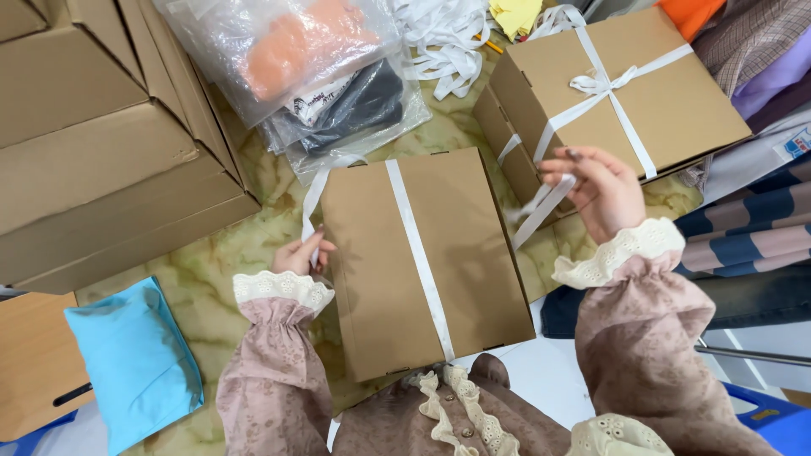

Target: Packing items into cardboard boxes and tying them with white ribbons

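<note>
A flat brown cardboard box (422, 262) lies on the green marbled bench (211, 279), with a smooth white ribbon (418, 253) running lengthwise over its lid. The left hand (300, 253) pinches one ribbon end at the box's left edge; the right hand (600, 190) pinches the other end, raised. Behind sits a second box (676, 101), already tied with a bow, beside clear plastic bags (321, 76) of clothing.

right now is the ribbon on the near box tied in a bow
No, the ribbon lies as one flat strip over the near box; each hand holds a loose end.
</note>
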